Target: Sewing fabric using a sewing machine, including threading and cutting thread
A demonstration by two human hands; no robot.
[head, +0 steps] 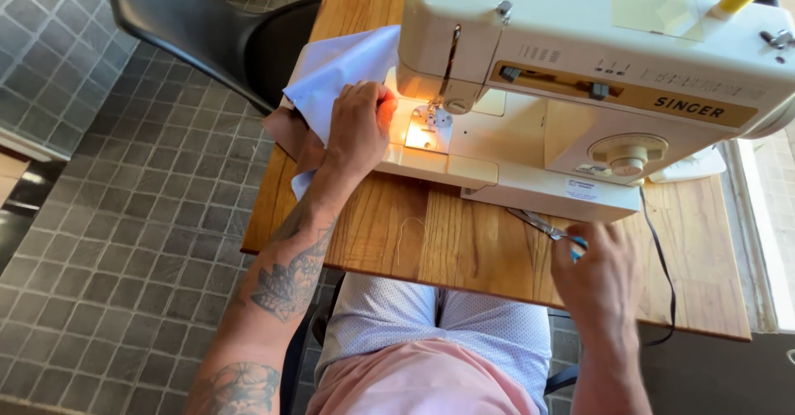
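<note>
A person's left hand (358, 125) is lying flat, fingers spread, pressing pale blue-white fabric (344, 71) onto the bed of a cream sewing machine (580, 67), just left of its lit needle. The right hand (598, 270) is curling loosely around blue-handled scissors (546, 230) lying on the wooden counter (464, 241) near the machine's base.

Wooden table (464, 249), plank top, on grey tiled floor (108, 241). Cream sewing machine (580, 75) sits on it, lamp lit. Pale blue fabric (335, 71) lies at left end, hanging over edge. Scissors (542, 227) lie near front right. Loose thread (403, 234) on bare wood. Black cable (660, 258) trails over right side.
</note>
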